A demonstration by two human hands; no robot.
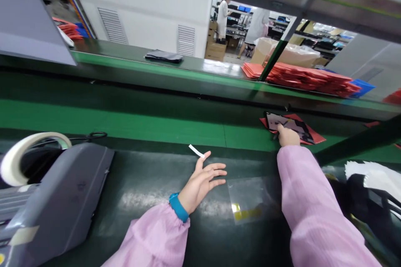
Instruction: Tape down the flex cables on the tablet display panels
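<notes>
My left hand [203, 180] hovers over the dark work surface with fingers spread, and a small strip of white tape [196, 151] sticks to its fingertip. My right hand [287, 136] reaches far forward and grips a dark glossy flat item [291, 124] lying on a red sheet [313, 137] at the green conveyor's edge. A clear plastic bag with a yellow label [249, 202] lies flat between my two arms. Both arms wear pink sleeves, and a blue band circles the left wrist.
A grey tape dispenser [53, 200] with a white tape roll [19, 154] stands at the left. Stacked red sheets [313, 77] and a dark pouch [163, 56] lie on the far shelf. White papers [372, 175] lie at right. Two people in white coats stand far back.
</notes>
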